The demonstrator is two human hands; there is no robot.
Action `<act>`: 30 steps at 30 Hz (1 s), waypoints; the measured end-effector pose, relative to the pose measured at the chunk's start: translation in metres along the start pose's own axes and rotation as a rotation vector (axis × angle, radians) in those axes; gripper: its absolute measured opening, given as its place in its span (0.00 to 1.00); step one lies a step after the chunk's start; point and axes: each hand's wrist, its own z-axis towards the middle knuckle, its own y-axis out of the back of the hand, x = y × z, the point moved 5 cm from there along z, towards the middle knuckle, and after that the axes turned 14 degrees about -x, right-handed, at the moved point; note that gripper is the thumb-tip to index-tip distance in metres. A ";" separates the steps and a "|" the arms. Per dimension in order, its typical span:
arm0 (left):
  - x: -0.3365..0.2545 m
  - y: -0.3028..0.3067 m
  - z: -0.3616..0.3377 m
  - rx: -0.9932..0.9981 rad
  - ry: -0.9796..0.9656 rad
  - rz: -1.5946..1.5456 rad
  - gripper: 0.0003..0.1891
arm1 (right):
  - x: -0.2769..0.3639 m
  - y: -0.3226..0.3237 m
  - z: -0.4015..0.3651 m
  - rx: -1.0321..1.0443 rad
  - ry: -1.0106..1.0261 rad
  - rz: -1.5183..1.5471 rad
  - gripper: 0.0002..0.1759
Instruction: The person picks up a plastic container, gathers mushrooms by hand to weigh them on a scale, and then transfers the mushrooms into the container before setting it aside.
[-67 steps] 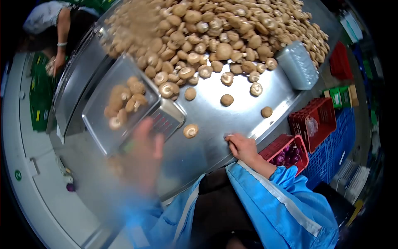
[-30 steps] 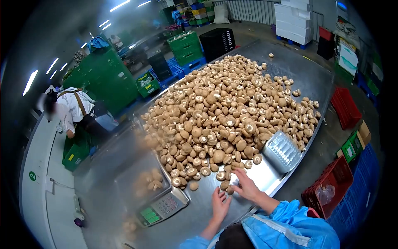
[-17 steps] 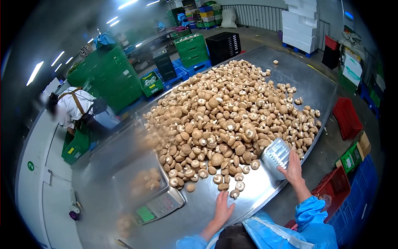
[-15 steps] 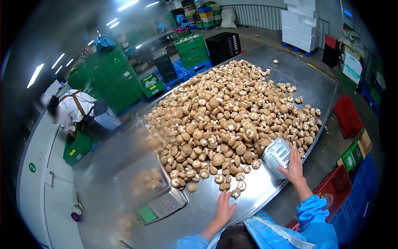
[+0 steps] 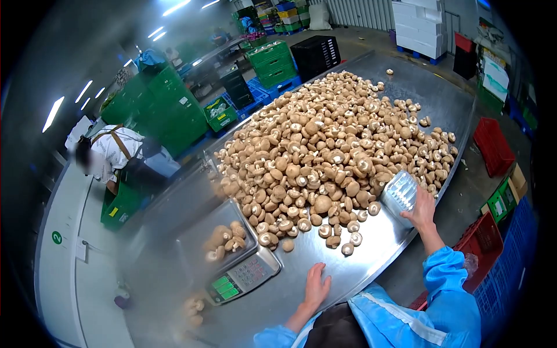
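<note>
Currently laying right hand against a stack of clear plastic trays, set near the right edge of a stainless-steel table and just beside a large heap of shiitake mushrooms. Lining that hand's fingers close together along the right side of the stack, with thumb set apart toward the near end; cannot tell how tightly pinched. Holding left hand over the near part of the steel, well apart from the trays, with fingers loosely bent and thumb spread away from them; cannot tell whether touching the metal. Dressed in bright-blue sleeves. Scattered between left hand and heap, a few loose mushrooms. Placed to the left, a digital scale with lit green display, bearing a square weighing tray with a small cluster of mushrooms inside. Lying blurred beside the scale, several more mushrooms. Seen on the floor to the right, two red crates, well apart from each other. Pictured at far left, a co-worker in a white patterned top, bent over a green crate.
</note>
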 end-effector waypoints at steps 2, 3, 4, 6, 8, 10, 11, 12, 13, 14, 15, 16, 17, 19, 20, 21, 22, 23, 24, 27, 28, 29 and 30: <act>-0.002 0.004 0.001 0.018 -0.002 -0.027 0.22 | 0.001 0.001 -0.001 -0.048 0.038 -0.004 0.60; -0.003 0.006 0.001 0.028 -0.004 -0.041 0.21 | 0.004 0.004 0.000 -0.049 0.041 0.001 0.59; -0.004 0.007 0.000 0.025 -0.013 -0.054 0.21 | 0.006 0.008 0.001 -0.053 0.044 0.005 0.59; -0.005 0.008 -0.001 0.018 -0.031 -0.079 0.20 | 0.007 0.008 0.000 -0.066 0.063 0.005 0.57; -0.006 0.011 -0.002 0.032 -0.014 -0.093 0.20 | 0.010 0.007 -0.004 -0.058 0.080 -0.006 0.54; -0.002 0.012 -0.007 0.076 0.063 -0.132 0.19 | 0.014 0.010 -0.012 -0.054 0.092 -0.003 0.49; 0.002 0.011 -0.010 0.112 0.130 -0.164 0.19 | 0.016 0.012 -0.016 -0.051 0.096 -0.001 0.47; 0.007 0.010 -0.013 0.149 0.197 -0.194 0.19 | 0.022 0.019 -0.018 -0.091 0.141 0.030 0.42; 0.011 0.010 -0.017 0.179 0.267 -0.266 0.20 | 0.027 0.028 -0.022 -0.131 0.181 0.061 0.37; 0.016 0.008 -0.022 0.212 0.337 -0.337 0.20 | 0.031 0.039 -0.026 -0.168 0.219 0.090 0.33; 0.020 0.005 -0.026 0.247 0.409 -0.409 0.21 | 0.032 0.046 -0.028 -0.104 0.182 0.141 0.29; 0.021 0.003 -0.026 0.243 0.439 -0.471 0.22 | 0.035 0.056 -0.026 -0.041 0.144 0.190 0.25; 0.022 0.003 -0.024 0.239 0.471 -0.532 0.23 | 0.040 0.064 -0.027 0.022 0.105 0.240 0.21; 0.007 0.012 -0.013 0.224 0.492 -0.574 0.25 | 0.059 0.080 -0.038 0.181 0.054 0.445 0.18; -0.006 0.017 -0.004 0.235 0.520 -0.618 0.25 | 0.070 0.084 -0.044 0.255 0.026 0.548 0.16; -0.019 0.022 0.004 0.245 0.548 -0.663 0.25 | 0.082 0.078 -0.054 0.485 -0.012 0.673 0.17; -0.031 0.025 0.011 0.255 0.576 -0.706 0.24 | 0.095 0.074 -0.067 0.715 -0.053 0.798 0.18; -0.042 0.026 0.016 0.252 0.581 -0.723 0.19 | 0.107 0.065 -0.083 0.843 -0.003 0.843 0.18; -0.036 0.024 0.015 0.350 0.646 -0.677 0.17 | 0.117 0.055 -0.098 0.971 0.052 0.885 0.18; -0.021 0.020 0.010 0.461 0.846 -0.613 0.09 | 0.130 0.037 -0.124 1.216 -0.205 1.030 0.18; -0.019 0.021 0.009 0.469 0.876 -0.615 0.08 | 0.131 0.028 -0.132 1.236 -0.327 1.104 0.18; -0.014 0.023 0.008 0.476 0.914 -0.617 0.08 | 0.128 0.023 -0.133 1.210 -0.409 1.090 0.18; -0.009 0.025 0.004 0.486 0.961 -0.618 0.07 | 0.122 0.008 -0.139 1.193 -0.419 1.128 0.18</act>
